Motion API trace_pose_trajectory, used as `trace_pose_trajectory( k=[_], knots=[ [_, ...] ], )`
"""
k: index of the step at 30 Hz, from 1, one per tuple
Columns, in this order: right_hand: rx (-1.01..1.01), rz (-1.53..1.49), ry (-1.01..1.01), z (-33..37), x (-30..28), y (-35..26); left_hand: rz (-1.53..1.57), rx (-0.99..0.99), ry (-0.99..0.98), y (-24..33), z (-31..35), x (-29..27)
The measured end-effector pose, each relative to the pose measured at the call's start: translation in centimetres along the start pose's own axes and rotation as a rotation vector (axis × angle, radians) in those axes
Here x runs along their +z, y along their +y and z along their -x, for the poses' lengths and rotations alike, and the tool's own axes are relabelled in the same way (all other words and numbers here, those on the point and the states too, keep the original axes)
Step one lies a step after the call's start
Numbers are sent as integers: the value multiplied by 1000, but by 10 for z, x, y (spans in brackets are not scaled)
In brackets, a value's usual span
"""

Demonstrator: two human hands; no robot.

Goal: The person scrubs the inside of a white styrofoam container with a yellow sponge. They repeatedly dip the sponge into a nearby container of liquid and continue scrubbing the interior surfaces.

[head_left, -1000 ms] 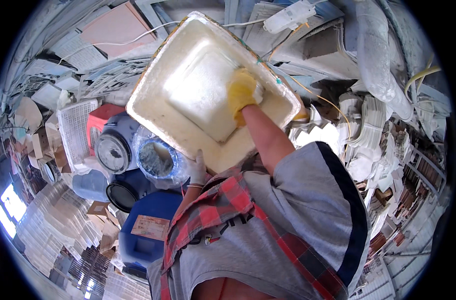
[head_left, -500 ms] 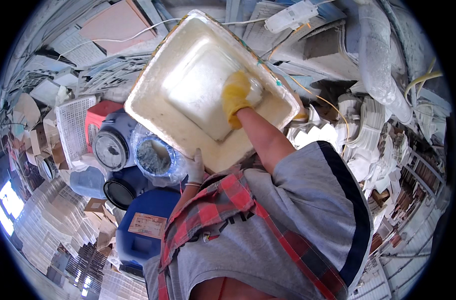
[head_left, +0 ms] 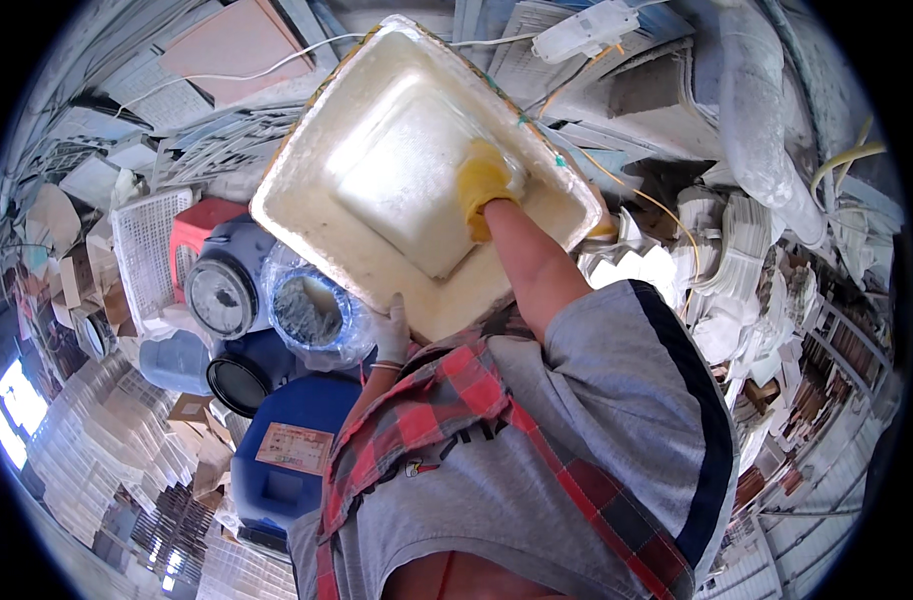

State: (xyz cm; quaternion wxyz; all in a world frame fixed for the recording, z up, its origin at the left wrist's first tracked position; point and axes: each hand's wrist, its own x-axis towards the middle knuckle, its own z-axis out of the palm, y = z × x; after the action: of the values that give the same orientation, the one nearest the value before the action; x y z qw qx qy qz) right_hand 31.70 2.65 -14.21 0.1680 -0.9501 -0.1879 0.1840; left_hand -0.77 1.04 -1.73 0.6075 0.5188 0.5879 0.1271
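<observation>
A large pale foam box (head_left: pixel 306 225), tilted with its opening toward me, fills the upper middle. Its inner walls look cream and wet, and its floor shines bright. My right hand (head_left: pixel 484 185) wears a yellow rubber glove and reaches deep inside, against the floor near the right wall. The back of that glove hides its fingers, so what they hold, if anything, cannot be made out. In a white glove, my left hand (head_left: pixel 390 332) grips the box's near rim, a digit showing over the edge.
Left of the box stand a plastic-lined tub (head_left: pixel 309 310) of grey matter, a blue lidded drum (head_left: pixel 221 295), a blue jerrycan (head_left: pixel 276 450), a red container (head_left: pixel 188 240) and a white crate (head_left: pixel 154 255). Stacked white sheets (head_left: pixel 741 240) lie right. A cable (head_left: pixel 246 75) crosses behind.
My right gloved hand has shifted slightly right along the box's floor, and its forearm has moved with it. The left hand stays at the rim.
</observation>
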Motion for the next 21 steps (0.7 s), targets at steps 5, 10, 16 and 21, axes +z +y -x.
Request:
trace_pose_trajectory(
  k=[5, 10, 16, 21],
  knots=[
    [-98, 64, -14, 3, -2, 0, 36, 7, 12, -6, 3, -2],
    [-169, 137, 52, 10, -23, -7, 29, -40, -13, 8, 3, -4],
    [-227, 413, -62, -11, -21, -4, 113, 7, 21, -2, 3, 4],
    [-283, 383, -139, -21, -1, 4, 57, -23, 61, 4, 4, 1]
  ],
)
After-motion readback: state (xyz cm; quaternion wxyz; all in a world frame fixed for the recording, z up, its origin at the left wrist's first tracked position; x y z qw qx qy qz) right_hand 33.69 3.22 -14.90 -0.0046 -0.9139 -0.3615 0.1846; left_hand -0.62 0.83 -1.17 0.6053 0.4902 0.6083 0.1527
